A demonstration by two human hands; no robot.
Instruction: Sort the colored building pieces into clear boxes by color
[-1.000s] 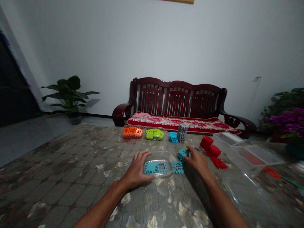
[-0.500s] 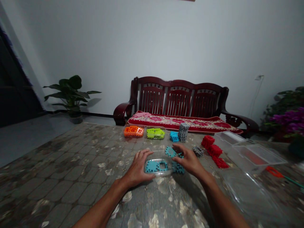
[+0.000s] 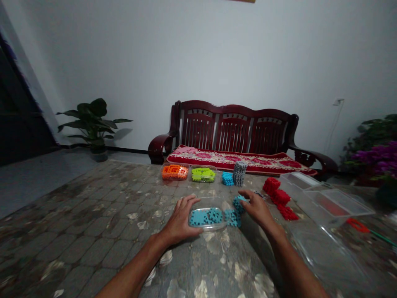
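Observation:
A clear plastic container [image 3: 207, 227] stands on the table in front of me, with teal toothed building pieces [image 3: 198, 217] lying in it. My left hand [image 3: 182, 219] curls round its left side, thumb at the near edge and fingers at the far edge. Just right of the container is a small pile of teal pieces [image 3: 233, 217]. At the top of that pile, my right hand [image 3: 256, 209] has its thumb and fingers at a teal gear-shaped piece [image 3: 238, 202]. The hand partly hides this piece and a grey piece behind it.
Farther back stand containers of orange pieces [image 3: 174, 172] and green pieces [image 3: 203, 174], a blue stack [image 3: 227, 178] and a taller grey stack [image 3: 239, 173]. To the right are red pieces [image 3: 281, 196], an open clear box [image 3: 333, 203] and a clear lid [image 3: 328, 248].
The teal gear piece from my right hand now lies in the container. My right hand has moved right to the teal pile. My left hand has stayed on the container.

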